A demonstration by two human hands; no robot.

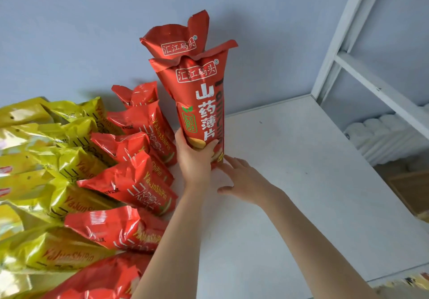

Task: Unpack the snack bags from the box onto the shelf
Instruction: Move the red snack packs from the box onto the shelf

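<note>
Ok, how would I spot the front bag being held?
On the white shelf, right of the leaning bags, the left hand grips a pair standing upright. It is the front bag, with big white characters, hiding most of the rear bag.

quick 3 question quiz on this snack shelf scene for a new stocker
1. True or false: the left hand grips the upright red bags.
2. What colour are the bags at the far left? A green, B yellow, C blue.
3. Fill in: the right hand is open beside the base of the red bags, over the white ____.
Key: 1 true; 2 B; 3 shelf.
</note>
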